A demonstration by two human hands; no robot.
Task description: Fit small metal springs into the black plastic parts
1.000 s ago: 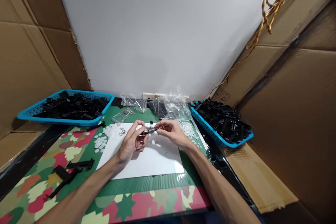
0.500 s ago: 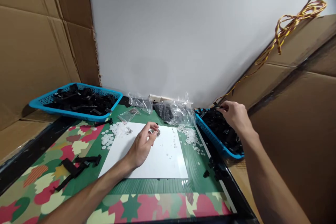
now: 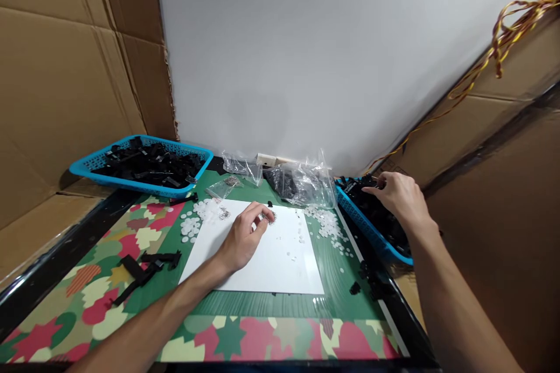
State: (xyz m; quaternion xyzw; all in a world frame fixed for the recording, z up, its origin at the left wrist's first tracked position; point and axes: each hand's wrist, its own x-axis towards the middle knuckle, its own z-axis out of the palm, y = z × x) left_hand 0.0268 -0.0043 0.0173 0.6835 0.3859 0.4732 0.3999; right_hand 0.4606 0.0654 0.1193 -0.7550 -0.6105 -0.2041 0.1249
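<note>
Right hand (image 3: 401,198) at the blue basket (image 3: 370,231)!

Head view: your fingers bunch over the black parts (image 3: 370,207) heaped inside; whether they clamp one, I can't tell. Looks like a pick-up or a set-down; the next move calls for fingertips clear of tangles. The heap lies jumbled, long axes every way; any piece at your fingertips is too dark to read. Your left hand (image 3: 242,239) curls above the white sheet (image 3: 271,271), thumb and forefinger apart.
</note>
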